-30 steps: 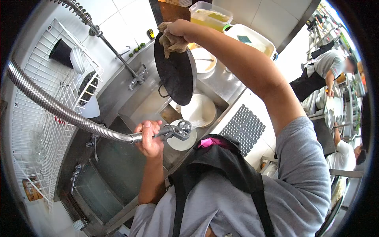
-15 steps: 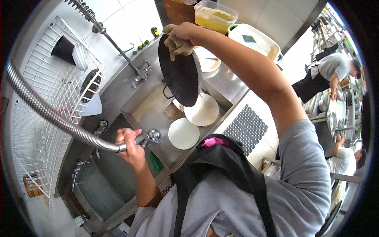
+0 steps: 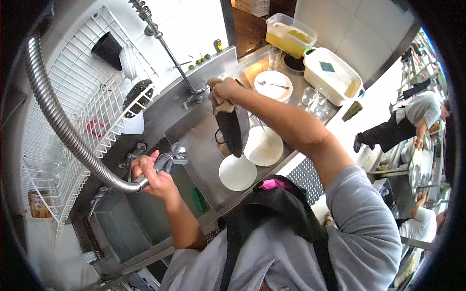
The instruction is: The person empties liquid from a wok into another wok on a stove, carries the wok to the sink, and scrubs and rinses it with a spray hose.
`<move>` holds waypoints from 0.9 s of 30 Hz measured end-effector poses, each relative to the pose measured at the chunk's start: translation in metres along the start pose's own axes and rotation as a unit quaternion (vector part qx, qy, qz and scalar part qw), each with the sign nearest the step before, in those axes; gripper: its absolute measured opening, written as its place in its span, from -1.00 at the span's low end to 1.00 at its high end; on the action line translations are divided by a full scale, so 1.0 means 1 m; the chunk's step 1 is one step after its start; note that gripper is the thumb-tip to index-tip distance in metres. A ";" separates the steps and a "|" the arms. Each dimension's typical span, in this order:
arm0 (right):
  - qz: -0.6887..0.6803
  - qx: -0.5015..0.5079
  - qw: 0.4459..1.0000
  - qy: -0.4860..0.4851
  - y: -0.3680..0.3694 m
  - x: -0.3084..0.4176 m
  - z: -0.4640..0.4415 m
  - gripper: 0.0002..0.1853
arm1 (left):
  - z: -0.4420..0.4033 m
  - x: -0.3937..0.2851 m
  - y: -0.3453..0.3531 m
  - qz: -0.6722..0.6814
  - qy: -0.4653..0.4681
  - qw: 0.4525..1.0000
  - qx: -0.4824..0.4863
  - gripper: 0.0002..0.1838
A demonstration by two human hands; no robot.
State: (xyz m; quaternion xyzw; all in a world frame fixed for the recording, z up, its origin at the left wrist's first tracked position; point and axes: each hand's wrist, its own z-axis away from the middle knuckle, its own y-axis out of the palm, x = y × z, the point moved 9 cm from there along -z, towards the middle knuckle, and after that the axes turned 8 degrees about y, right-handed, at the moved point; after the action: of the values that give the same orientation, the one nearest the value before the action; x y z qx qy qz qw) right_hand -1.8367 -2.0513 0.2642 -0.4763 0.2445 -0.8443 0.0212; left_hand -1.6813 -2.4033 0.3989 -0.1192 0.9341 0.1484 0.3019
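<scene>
My right hand is closed on a brown cloth at the upper rim of a dark pan. The pan hangs tilted, nearly edge-on, over the sink basin. Below it lie a white bowl with a utensil in it and a round white dish. My left hand grips the handle of the spray nozzle, which is joined to a metal hose. The nozzle is left of the pan, apart from it.
A white wire rack holds dishes at the left. On the back counter are a plate with a spoon, glasses, a yellow-liquid container and a white tub. Two people stand at the right.
The pan has turned nearly edge-on and come lower with my right hand. My left hand moved the nozzle leftward from the dishes. The view has shifted, showing more of the back counter.
</scene>
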 end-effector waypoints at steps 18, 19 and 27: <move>-0.316 0.071 0.931 0.167 0.094 -0.200 0.014 -0.61 | -0.005 0.021 -0.011 0.036 -0.093 0.995 -0.013 -0.78; -0.316 0.071 0.931 0.169 0.092 -0.207 0.013 -0.61 | -0.003 0.022 -0.009 0.012 -0.049 0.999 0.008 -0.78; 0.065 0.022 0.988 0.141 0.095 -0.264 -0.030 -0.63 | -0.006 0.055 0.027 0.126 -0.086 0.987 -0.050 -0.76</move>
State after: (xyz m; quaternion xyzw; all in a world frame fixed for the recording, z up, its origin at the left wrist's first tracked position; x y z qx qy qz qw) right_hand -1.7358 -2.0520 0.0010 -0.3348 0.2569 -0.9051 0.0520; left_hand -1.7363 -2.3877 0.3763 -0.0023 0.9038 0.2413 0.3534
